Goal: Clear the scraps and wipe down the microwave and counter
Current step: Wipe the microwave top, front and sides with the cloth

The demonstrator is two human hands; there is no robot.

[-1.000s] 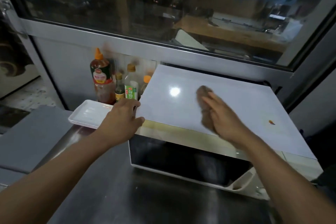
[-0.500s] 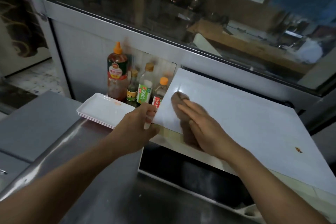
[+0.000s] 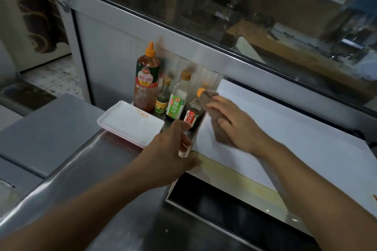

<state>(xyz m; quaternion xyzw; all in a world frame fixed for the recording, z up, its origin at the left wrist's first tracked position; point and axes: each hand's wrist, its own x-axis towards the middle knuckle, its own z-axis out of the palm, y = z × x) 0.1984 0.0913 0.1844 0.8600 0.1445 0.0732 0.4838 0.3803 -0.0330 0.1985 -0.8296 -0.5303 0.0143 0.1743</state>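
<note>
So the steel desk (image 3: 85, 171) ran along a glass partition (image 3: 224, 6), with the white microwave (image 3: 295, 138) on it. My right hand (image 3: 236, 126) pressed flat on a brown cloth (image 3: 216, 128) at its top's left edge; my left hand (image 3: 169, 157) gripped the front-left corner. White trays (image 3: 126, 122) and sauce bottles (image 3: 175, 100) crowded that side.

Over the last second the right hand (image 3: 238, 126) slid the brown cloth (image 3: 214, 116) leftward across the white top of the microwave (image 3: 295, 138), from near its middle to its far left edge beside the bottles (image 3: 179, 100). The left hand (image 3: 173, 157) kept its grip on the front left corner, shifting only slightly.
</note>
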